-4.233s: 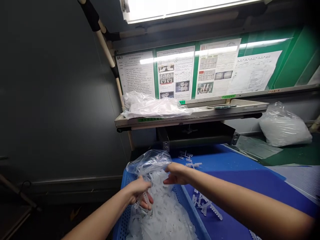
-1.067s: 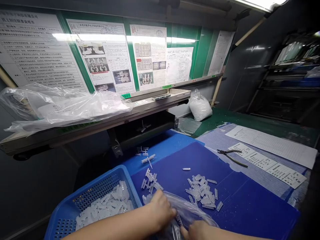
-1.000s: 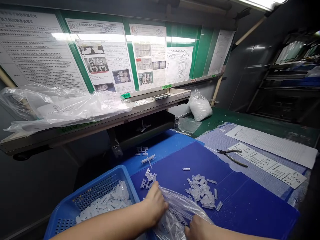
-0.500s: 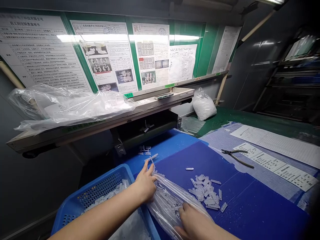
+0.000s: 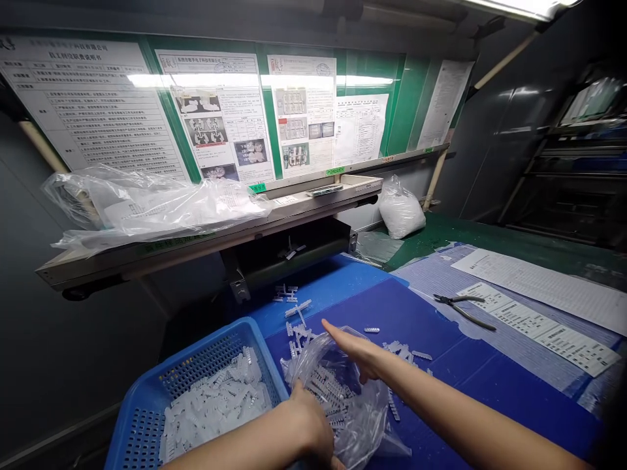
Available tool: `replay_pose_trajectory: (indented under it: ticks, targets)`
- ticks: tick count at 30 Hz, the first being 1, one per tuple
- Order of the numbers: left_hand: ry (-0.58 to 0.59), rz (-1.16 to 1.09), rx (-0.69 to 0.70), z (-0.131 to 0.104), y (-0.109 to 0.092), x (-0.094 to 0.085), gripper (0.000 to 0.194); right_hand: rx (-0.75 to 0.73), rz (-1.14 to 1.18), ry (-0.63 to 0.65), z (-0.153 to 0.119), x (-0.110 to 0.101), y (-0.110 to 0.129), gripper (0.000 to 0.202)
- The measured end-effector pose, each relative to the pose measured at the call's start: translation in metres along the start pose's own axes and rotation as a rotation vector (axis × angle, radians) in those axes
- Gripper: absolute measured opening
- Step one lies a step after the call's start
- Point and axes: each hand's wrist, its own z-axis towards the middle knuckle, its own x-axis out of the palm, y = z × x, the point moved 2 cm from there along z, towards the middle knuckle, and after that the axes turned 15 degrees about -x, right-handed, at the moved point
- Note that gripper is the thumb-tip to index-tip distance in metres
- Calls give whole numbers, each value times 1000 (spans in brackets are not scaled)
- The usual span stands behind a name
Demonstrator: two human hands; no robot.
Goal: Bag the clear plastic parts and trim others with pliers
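— Where are the person's two hands?

— Both are at the near edge of the bench, over the blue mat (image 5: 441, 365). The left hand (image 5: 306, 427) is curled closed around the near end of a clear plastic bag (image 5: 343, 398), gripping its film. The right hand (image 5: 360, 356) lies flat and open across the top of the same bag, fingers stretched toward the far left, holding nothing that can be seen.

— What is in the bag, and where does it sit?

— It holds small white comb-shaped plastic parts. The bag lies crumpled on the mat, just beside the right wall of the blue perforated basket (image 5: 196, 365) at the bench's near left corner. That basket has a pile of the same white parts (image 5: 210, 408) in it.

— Anything loose on the mat?

— A scatter of white parts (image 5: 298, 313) lies beyond the bag toward the far edge, and a few more (image 5: 411, 352) show just past the right forearm.

— And the rest of the bench?

— Toward the right, a pair of pliers (image 5: 463, 307) lies on a pale sheet, next to printed papers (image 5: 539, 333). A filled white plastic bag (image 5: 400, 210) stands at the far edge on the green surface. A raised shelf (image 5: 220, 238) along the back carries crumpled clear bags (image 5: 151, 205), under a board of posted instruction sheets (image 5: 220, 117).
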Motion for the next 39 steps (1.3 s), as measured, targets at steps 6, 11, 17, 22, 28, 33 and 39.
replay_pose_trajectory:
  ticks: [6, 11, 17, 22, 28, 33, 39]
  targets:
    - [-123, -164, 69, -42, 16, -24, 29, 22, 10, 92, -29, -1, 8, 60]
    - [-601, -799, -236, -107, 89, 13, 31, -133, 85, 251, -82, 32, 13, 49]
    - [-331, -1158, -816, -113, 127, 144, 61, 33, -46, 298, -87, 110, -35, 69]
    - [-280, -1257, -913, -111, 95, 143, 64, -65, -107, 157, -60, 152, -56, 76]
    - [-401, -1436, -922, -108, 90, 121, 61, -156, 16, 61, -37, 187, -55, 63]
    - [-630, -1534, -908, -94, 93, 122, 49, -232, 142, -43, -38, 197, -42, 59]
    - [-825, -1637, -838, -108, 89, 92, 44, -401, 271, -210, -58, 190, -19, 59]
